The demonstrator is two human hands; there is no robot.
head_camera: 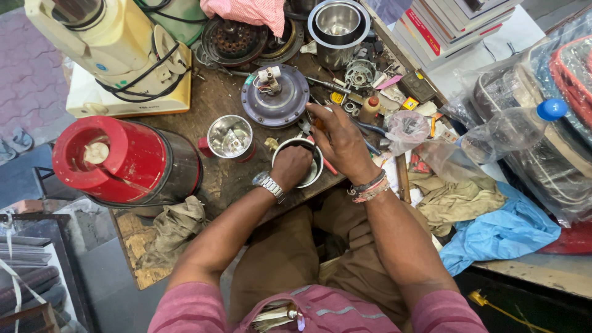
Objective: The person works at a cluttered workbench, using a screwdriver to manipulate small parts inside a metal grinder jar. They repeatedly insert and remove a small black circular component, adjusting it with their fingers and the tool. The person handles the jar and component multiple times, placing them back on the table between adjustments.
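Observation:
A small steel mixer jar (315, 155) stands at the front edge of a worn wooden workbench (219, 111). My left hand (291, 165), with a wristwatch on the wrist, is closed and reaches down into the jar. My right hand (338, 140) rests over the jar's right rim and grips a tool with an orange-red handle (329, 165); only part of the tool shows. What my left hand holds inside the jar is hidden.
A second steel jar (229, 137) sits left of my hands, beside a red mixer base (123, 161). A round motor plate (275, 95), a cream mixer (120, 46), a large steel jar (338, 29), scattered small parts, plastic bags and cloths crowd the bench.

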